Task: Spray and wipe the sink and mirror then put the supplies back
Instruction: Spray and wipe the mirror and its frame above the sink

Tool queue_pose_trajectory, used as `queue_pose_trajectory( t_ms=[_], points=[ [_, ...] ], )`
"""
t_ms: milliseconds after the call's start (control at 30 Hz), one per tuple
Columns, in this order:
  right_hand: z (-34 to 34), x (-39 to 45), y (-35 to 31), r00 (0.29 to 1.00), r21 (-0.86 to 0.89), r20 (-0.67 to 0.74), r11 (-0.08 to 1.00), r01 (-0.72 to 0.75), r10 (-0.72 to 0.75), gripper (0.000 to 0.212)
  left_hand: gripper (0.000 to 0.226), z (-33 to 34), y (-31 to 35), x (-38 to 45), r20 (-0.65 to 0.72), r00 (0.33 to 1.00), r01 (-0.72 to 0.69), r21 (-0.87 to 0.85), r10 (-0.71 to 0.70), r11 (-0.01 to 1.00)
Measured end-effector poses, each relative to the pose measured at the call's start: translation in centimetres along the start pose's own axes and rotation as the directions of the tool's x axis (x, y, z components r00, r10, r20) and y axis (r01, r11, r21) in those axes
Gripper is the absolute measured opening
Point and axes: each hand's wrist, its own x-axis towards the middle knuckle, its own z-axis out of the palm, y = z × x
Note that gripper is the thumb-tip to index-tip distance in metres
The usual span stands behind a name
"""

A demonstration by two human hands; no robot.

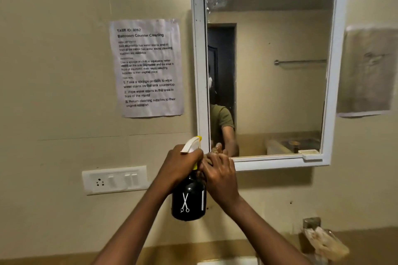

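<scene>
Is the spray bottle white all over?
No, the spray bottle has a black body with a white scissors picture on it; only its spray top is white, with yellow bits.

spray bottle (189, 200): black, white trigger head, upright, held | mirror (269, 71): white-framed, wall-mounted, droplets top-left

Dim, warm, even light; wide-angle bending and soft blur toward the edges, faint shadows.

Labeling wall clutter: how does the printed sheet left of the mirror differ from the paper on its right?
The printed sheet carries readable black text; the right paper shows only a faint, blurred mark. The printed sheet is whitish and fully in frame; the right paper looks browner and is cut by the frame edge. Both hang flat beside the mirror.
</scene>
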Motion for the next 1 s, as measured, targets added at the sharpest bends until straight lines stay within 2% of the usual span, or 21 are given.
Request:
queue_pose_trajectory(
  t_ms=[167,300,400,533,667,767,900,1000],
  points=[
    [-0.7,1.3,0.1,1.000,-0.017,0.007,1.000,0.013,-0.013,0.019,0.038,-0.3,0.2,-0.1,-0.045,0.998,0.040,-0.039,-0.042,0.998],
    [-2.1,7.6,0.3,0.999,-0.026,-0.021,0.999,-0.047,0.047,0.029,0.027,-1.2,1.4,0.0,-0.007,1.000,0.005,-0.089,-0.006,0.996],
    [-2.9,11.6,0.4,0.995,-0.004,-0.046,0.996,-0.084,0.084,0.031,0.028,-2.5,2.1,0.6,-0.031,0.999,-0.016,-0.105,0.012,0.994],
    [-1.7,7.8,0.5,0.995,0.027,-0.044,0.996,-0.085,0.086,0.033,0.027,-2.9,3.0,0.7,-0.060,0.997,-0.054,-0.071,0.050,0.996],
    [-0.7,2.3,0.4,0.999,0.015,0.045,1.000,-0.015,0.014,0.021,0.025,-2.1,3.0,0.6,-0.098,0.995,-0.025,-0.102,0.015,0.994],
    [-1.1,2.1,0.6,0.999,0.023,0.028,1.000,0.018,-0.019,0.023,0.024,-1.6,3.4,0.8,-0.077,0.997,-0.014,-0.084,0.007,0.996],
    [-2.1,4.9,0.8,0.999,0.026,0.000,0.998,0.050,-0.050,0.021,0.035,-1.3,4.4,0.9,-0.125,0.992,-0.021,-0.032,0.017,0.999],
    [-2.8,10.1,1.2,1.000,0.018,0.028,1.000,0.008,-0.009,0.048,0.028,-1.7,5.7,1.2,-0.091,0.994,-0.062,-0.062,0.056,0.996]
  ],
)
